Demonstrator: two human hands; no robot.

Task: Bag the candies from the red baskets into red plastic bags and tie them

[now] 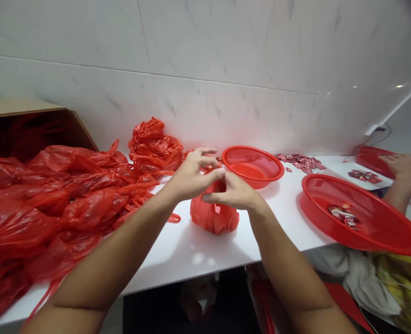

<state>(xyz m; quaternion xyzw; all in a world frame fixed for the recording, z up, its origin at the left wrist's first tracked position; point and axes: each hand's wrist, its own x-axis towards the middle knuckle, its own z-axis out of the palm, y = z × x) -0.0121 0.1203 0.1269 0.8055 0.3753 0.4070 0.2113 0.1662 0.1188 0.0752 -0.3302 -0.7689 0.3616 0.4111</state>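
A filled red plastic bag [214, 218] stands on the white table in front of me, its upper part drawn up between my two hands. My left hand [195, 174] is at the top of this bag from the left, with curved fingers and the thumb stretched to the right. From the right, my right hand [238, 190] closes round the bag's upper part, its thumb pointing left across the front. The red plastic forms a dark opening between the hands. Most of the right fingers are hidden behind it, and the bag's contents do not show.
Many filled red bags [87, 204] cover the left side, before a cardboard box [24, 107]. Crumpled red bags [157, 148] lie by the wall. A red basket [254, 181] and small packets [303, 162] are behind. At right, a larger basket [351, 236] holds packets, near another person's hands [403, 167].
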